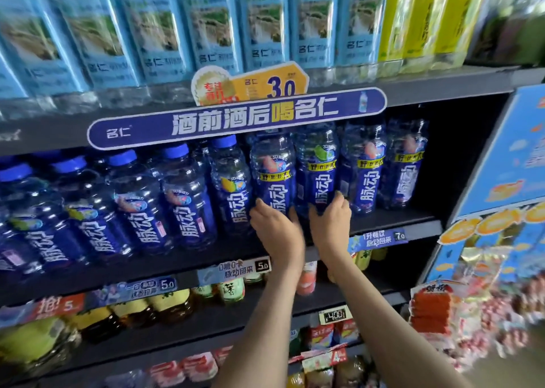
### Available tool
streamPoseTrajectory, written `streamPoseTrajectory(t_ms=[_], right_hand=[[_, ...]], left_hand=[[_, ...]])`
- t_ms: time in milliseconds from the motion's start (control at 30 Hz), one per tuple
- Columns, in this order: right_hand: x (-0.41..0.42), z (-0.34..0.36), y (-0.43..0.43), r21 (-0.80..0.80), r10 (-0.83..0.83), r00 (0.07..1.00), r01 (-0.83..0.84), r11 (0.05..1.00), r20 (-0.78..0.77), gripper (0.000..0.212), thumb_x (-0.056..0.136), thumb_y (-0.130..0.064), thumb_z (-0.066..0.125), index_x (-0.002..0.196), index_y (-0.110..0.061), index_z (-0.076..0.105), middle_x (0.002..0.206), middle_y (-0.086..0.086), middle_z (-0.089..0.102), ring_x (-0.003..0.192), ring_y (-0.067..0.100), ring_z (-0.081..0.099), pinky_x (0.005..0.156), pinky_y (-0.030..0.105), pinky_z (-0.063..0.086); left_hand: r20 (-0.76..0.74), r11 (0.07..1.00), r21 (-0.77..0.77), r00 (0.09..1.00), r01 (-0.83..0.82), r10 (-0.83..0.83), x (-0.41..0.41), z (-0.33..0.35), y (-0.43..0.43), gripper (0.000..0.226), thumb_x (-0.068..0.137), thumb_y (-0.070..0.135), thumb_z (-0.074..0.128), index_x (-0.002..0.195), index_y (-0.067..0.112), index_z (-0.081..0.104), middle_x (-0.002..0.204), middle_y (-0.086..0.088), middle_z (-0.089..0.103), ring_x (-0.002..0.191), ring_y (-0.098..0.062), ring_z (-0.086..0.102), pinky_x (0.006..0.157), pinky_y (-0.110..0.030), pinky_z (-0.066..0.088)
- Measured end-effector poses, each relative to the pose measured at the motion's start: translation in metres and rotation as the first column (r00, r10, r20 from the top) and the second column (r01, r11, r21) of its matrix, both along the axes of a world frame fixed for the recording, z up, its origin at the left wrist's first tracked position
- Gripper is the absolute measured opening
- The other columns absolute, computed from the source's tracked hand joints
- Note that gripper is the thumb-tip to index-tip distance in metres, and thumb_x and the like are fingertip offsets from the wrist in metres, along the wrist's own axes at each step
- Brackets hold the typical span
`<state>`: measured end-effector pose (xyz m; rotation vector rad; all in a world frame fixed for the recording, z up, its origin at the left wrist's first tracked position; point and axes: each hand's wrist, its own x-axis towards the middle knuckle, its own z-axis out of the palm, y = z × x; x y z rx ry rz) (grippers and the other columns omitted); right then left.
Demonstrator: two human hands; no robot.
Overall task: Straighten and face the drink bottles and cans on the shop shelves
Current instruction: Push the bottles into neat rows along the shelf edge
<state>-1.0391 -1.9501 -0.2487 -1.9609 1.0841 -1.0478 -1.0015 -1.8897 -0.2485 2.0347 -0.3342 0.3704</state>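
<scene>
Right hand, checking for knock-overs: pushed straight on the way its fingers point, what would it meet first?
The right hand holds the green-fruit blue bottle, so that comes first; depth behind is unclear.

On the top shelf I count eight water bottles (212,33) with pale blue labels across the front, the far-left ones blurred. Right of them are what look like three yellow bottles (424,25). The shelf below shows nine dark blue bottles (188,204) in the front row, plus a tenth cut off at the left edge. Five blue caps (175,150) show; one long banner (236,116) hides the others. One orange price sign (265,84) stands above it. Four price tags (380,237) line the rail beneath, with one digital tag (336,315) lower. There are two hands, the left hand (274,225) and the right hand (330,219), one bottle each.
</scene>
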Motion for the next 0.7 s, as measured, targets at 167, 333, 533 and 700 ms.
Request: streamPoseTrajectory(t_ms=[167, 333, 533, 700], right_hand=[[0.0, 0.0, -0.004, -0.059, -0.06, 0.998, 0.059, 0.996, -0.008, 0.049, 0.083, -0.029, 0.069, 0.111, 0.002, 0.044, 0.115, 0.02, 0.05, 0.111, 0.035, 0.044, 0.09, 0.035, 0.036], [0.0, 0.001, -0.009, -0.087, -0.021, 1.0, 0.02, 0.996, -0.004, 0.05, 0.082, -0.026, 0.071, 0.112, 0.003, 0.043, 0.115, 0.021, 0.049, 0.11, 0.036, 0.044, 0.092, 0.038, 0.035], [-0.013, -0.015, 0.0, -0.177, -0.029, 0.998, 0.038, 0.984, 0.053, 0.061, 0.075, -0.012, 0.074, 0.125, 0.007, 0.045, 0.115, 0.024, 0.051, 0.104, 0.042, 0.048, 0.086, 0.042, 0.036], [-0.007, -0.019, 0.034, -0.29, 0.152, 0.97, -0.093, 0.952, 0.188, 0.05, 0.074, -0.003, 0.068, 0.118, 0.009, 0.049, 0.106, 0.022, 0.053, 0.096, 0.034, 0.046, 0.084, 0.035, 0.035]], left_hand=[[0.069, 0.997, -0.044, 0.996, -0.057, 0.06, 0.003, -0.003, -0.008, 0.051, 0.068, 0.021, 0.083, 0.099, -0.005, 0.052, 0.099, -0.022, 0.053, 0.091, -0.04, 0.052, 0.076, -0.044, 0.048], [0.072, 0.995, -0.033, 0.993, -0.092, 0.094, 0.001, 0.002, -0.014, 0.054, 0.063, 0.02, 0.086, 0.097, -0.006, 0.052, 0.096, -0.024, 0.055, 0.086, -0.043, 0.055, 0.072, -0.045, 0.048], [0.077, 0.998, -0.024, 0.995, -0.062, 0.063, -0.011, -0.002, 0.0, 0.056, 0.074, 0.021, 0.079, 0.114, -0.004, 0.05, 0.11, -0.023, 0.052, 0.101, -0.04, 0.051, 0.086, -0.045, 0.043], [0.129, 0.991, -0.075, 0.984, -0.111, 0.12, -0.011, -0.002, 0.044, 0.045, 0.083, 0.015, 0.069, 0.119, -0.001, 0.046, 0.116, -0.016, 0.049, 0.105, -0.028, 0.049, 0.087, -0.034, 0.044]])
